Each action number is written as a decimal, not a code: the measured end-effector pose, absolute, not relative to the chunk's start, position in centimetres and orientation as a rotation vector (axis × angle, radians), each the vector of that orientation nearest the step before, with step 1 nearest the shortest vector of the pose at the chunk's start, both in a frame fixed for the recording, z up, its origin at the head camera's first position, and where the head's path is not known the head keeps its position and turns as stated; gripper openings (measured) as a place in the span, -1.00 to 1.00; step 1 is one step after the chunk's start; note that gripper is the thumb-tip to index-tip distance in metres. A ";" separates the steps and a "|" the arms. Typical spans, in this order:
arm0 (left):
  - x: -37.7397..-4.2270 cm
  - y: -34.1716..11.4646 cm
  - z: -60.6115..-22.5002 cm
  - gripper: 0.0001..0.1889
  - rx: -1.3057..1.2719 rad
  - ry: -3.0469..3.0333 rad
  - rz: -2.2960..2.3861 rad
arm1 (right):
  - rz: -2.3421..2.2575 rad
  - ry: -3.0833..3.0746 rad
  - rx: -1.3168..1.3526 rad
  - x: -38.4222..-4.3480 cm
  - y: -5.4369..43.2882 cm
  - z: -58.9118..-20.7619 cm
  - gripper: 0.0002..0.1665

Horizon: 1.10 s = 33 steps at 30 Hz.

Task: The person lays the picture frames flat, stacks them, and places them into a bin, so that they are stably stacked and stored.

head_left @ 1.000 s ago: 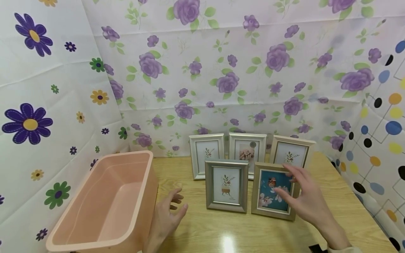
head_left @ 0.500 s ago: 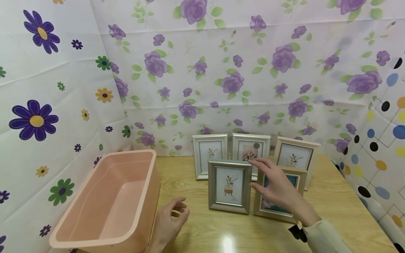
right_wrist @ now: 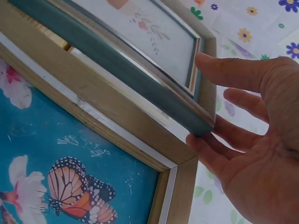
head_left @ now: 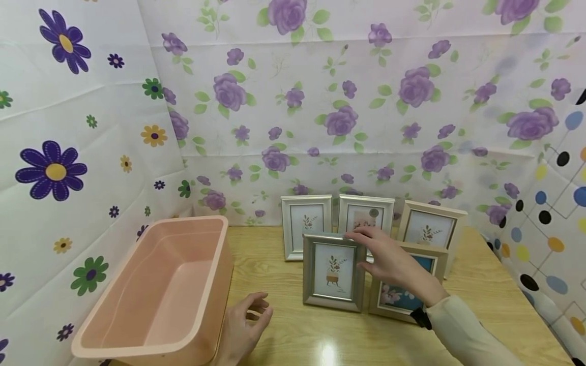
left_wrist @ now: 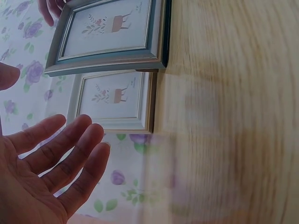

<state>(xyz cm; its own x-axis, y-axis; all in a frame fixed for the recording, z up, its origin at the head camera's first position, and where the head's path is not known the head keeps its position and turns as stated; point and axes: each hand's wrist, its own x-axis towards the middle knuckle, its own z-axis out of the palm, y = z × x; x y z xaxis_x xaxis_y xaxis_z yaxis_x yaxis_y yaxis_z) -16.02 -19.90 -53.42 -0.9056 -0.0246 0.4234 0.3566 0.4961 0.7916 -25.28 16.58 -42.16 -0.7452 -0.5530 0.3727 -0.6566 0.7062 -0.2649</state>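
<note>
My right hand (head_left: 384, 256) pinches the upper right corner of the grey picture frame (head_left: 311, 274). In the right wrist view its thumb (right_wrist: 233, 70) lies on the frame's front and the other fingers reach round its edge. This frame stands upright and holds a potted-plant print. Under my right forearm, partly covered, leans a gold-brown picture frame (head_left: 376, 297) with a butterfly and blossom print. My left hand (head_left: 242, 325) holds nothing, its fingers loosely bent, beside the pink tub (head_left: 215, 284). The left wrist view shows its palm (left_wrist: 28, 186) facing the frames.
Behind the front pair stand two silver-white picture frames (head_left: 287, 229) (head_left: 389, 208) and a pale gold one (head_left: 450, 244). The wooden table (head_left: 284, 340) meets flower-patterned cloth (head_left: 256, 127) at the back, with more patterned cloth at both sides.
My right hand has moved left from the butterfly frame to the corner of the grey frame and taken hold there. My left hand has stayed near the tub. The head view has shifted slightly.
</note>
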 end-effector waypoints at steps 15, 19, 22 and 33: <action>-15.8 -20.0 -53.8 -0.79 -0.238 -2.382 -1.396 | 0.485 -2.836 1.087 -26.3 15.9 -41.4 0.05; -15.9 -20.1 -53.9 -0.80 -0.231 -2.377 -1.391 | 0.550 -2.881 1.070 -26.4 15.8 -41.2 0.07; -16.0 -20.1 -54.0 -0.80 -0.226 -2.368 -1.390 | 0.645 -2.871 1.057 -26.5 15.7 -41.4 0.04; -16.0 -20.2 -54.4 -0.79 -0.135 -2.387 -1.486 | 1.106 -2.731 0.950 -25.7 15.5 -43.2 -0.08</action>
<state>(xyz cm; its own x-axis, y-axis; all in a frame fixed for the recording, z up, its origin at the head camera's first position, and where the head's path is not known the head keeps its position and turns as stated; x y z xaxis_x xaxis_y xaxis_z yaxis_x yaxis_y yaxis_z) -16.00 -20.22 -54.44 -0.9429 -0.0899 0.3208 0.2482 0.4528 0.8564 -25.71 15.51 -43.19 -0.8106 -0.5250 0.2592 -0.5574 0.5564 -0.6161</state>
